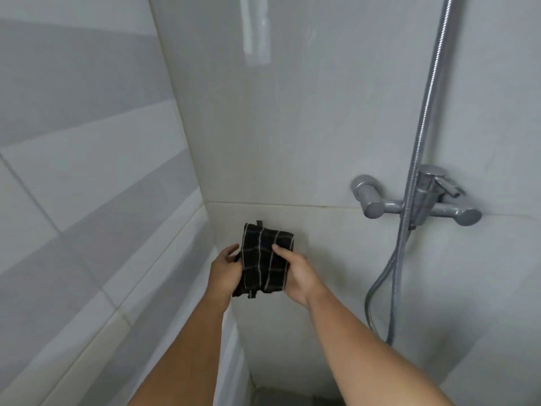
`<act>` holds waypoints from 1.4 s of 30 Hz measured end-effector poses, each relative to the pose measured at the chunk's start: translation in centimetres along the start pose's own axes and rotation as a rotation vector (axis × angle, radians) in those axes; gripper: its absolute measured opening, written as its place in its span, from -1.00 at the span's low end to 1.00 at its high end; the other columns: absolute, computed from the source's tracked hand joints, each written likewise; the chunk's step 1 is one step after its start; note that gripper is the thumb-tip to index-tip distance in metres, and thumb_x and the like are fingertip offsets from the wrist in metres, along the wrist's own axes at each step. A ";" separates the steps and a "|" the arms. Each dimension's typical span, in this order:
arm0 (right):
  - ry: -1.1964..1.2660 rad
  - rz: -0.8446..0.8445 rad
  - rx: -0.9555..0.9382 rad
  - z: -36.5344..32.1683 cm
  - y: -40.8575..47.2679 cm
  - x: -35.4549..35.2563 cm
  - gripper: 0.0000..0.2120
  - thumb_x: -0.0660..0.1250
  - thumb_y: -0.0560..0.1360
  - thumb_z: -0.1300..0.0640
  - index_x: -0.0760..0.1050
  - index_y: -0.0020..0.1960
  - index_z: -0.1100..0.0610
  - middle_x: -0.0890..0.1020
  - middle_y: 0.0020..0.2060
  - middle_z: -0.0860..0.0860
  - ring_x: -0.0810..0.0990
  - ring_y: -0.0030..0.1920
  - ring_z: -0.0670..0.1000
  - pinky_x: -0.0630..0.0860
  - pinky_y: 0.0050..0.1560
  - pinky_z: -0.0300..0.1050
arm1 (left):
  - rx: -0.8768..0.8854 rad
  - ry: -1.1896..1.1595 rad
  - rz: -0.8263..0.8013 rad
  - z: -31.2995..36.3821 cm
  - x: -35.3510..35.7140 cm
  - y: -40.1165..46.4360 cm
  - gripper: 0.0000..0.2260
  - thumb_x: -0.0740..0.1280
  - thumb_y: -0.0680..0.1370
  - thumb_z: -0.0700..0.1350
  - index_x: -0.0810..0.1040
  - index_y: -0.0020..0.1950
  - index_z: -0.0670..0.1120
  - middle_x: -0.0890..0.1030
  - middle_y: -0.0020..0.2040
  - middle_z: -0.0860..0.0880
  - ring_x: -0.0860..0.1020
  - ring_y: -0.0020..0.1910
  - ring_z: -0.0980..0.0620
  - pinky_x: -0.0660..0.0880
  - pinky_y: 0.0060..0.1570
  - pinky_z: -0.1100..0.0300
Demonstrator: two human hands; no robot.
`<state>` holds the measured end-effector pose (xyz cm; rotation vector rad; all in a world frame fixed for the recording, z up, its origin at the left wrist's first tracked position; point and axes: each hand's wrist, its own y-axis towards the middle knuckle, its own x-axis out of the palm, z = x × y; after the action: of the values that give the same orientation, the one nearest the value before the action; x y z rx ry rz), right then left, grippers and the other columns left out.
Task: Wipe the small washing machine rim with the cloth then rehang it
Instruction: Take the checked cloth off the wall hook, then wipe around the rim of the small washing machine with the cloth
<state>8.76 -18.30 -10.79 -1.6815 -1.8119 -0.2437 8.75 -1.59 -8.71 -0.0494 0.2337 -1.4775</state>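
- The cloth [265, 259], a dark checked one with pale lines, sits between the two hands, held up against the tiled wall [292, 127] near the room corner.
- The left hand [225, 271] grips the cloth's left edge, fingers curled round behind the fabric and thumb toward the front.
- The right hand [295, 273] holds the right edge, thumb pressed on the front face and fingers wrapped behind, so the cloth is stretched fairly flat between both grips.
- A small dark loop [259, 223] pokes up from the cloth's top edge, above both hands. Holding the cloth spread like this likely keeps that loop uppermost and free for a hook.
- No hook or peg can be made out on the wall behind the cloth; it may be covered by the fabric.
- The washing machine is not in view, so whether its rim has been wiped cannot be told from here. The raised pose at the wall suits either lifting the cloth off or hanging it back.
- To the right of the right hand, well apart, a chrome shower mixer [421, 200] is fixed to the wall, with its metal hose [427, 92] running up and looping down below.
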 end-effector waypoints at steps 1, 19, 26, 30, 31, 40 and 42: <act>-0.016 0.002 -0.005 -0.5 -1.5 0.5 -0.62 0.40 0.56 0.09 0.56 0.30 0.26 0.68 0.16 0.24 0.68 0.16 0.23 0.62 0.11 0.16 | 0.071 0.078 0.068 0.6 -0.1 -1.3 -0.62 0.48 0.55 -0.12 0.57 0.36 -0.02 0.63 0.20 0.00 0.68 0.04 0.13 0.65 0.12 0.11; -0.390 0.362 0.111 5.2 -30.0 -6.8 -0.25 0.55 0.18 -0.43 0.61 0.20 0.02 0.73 0.07 0.06 0.68 0.11 0.06 0.62 0.10 0.02 | -0.143 -0.292 -0.411 -4.1 6.2 -24.7 -0.91 0.25 0.67 -0.24 0.51 0.13 -0.11 0.70 -0.10 -0.20 0.70 -0.24 -0.11 0.65 -0.32 0.05; -0.172 0.362 -0.024 6.9 -33.9 -15.7 -0.44 0.54 0.43 -0.06 0.55 0.35 0.14 0.69 0.17 0.17 0.66 0.20 0.21 0.50 0.30 0.29 | -0.078 0.190 -0.503 -8.0 14.1 -26.4 -0.81 0.21 0.69 -0.08 0.38 0.26 -0.13 0.64 0.00 -0.17 0.64 -0.13 -0.10 0.59 -0.16 0.01; 0.009 0.514 -0.042 7.5 -35.0 -21.7 -0.54 0.49 0.48 0.06 0.55 0.32 0.20 0.70 0.12 0.20 0.69 0.14 0.22 0.55 0.24 0.25 | -0.131 0.312 -0.527 -12.4 18.3 -26.6 -0.72 0.27 0.68 -0.03 0.34 0.31 -0.14 0.61 -0.02 -0.18 0.55 -0.25 0.01 0.48 -0.31 0.20; 0.041 0.540 -0.020 7.7 -35.3 -23.3 -0.56 0.49 0.48 0.08 0.56 0.31 0.21 0.71 0.11 0.20 0.70 0.13 0.21 0.56 0.23 0.23 | -0.154 0.346 -0.519 -13.8 19.1 -26.4 -0.70 0.29 0.68 -0.02 0.36 0.32 -0.15 0.61 0.00 -0.18 0.56 -0.26 0.01 0.49 -0.35 0.22; 0.298 0.674 0.314 12.8 -35.6 -36.9 -0.77 0.36 0.49 0.17 0.62 0.07 0.28 0.71 -0.14 0.22 0.67 -0.25 0.17 0.57 -0.30 -0.09 | -0.369 0.678 -0.453 -27.8 22.7 -25.3 -0.76 0.42 0.58 0.08 0.56 0.09 -0.07 0.71 0.04 -0.16 0.71 0.02 -0.19 0.62 0.14 -0.07; 0.399 0.690 0.358 14.1 -35.3 -38.6 -0.80 0.29 0.52 0.16 0.57 0.03 0.27 0.69 -0.18 0.23 0.63 -0.22 0.18 0.54 -0.20 -0.01 | -0.389 0.714 -0.447 -29.3 23.3 -25.8 -0.76 0.43 0.56 0.09 0.56 0.09 -0.03 0.71 0.08 -0.15 0.69 0.07 -0.20 0.61 0.15 -0.04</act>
<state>-30.33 -48.19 -33.42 -1.7317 -0.8577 0.0459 -20.23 -23.92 -35.76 0.1245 1.1490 -1.8292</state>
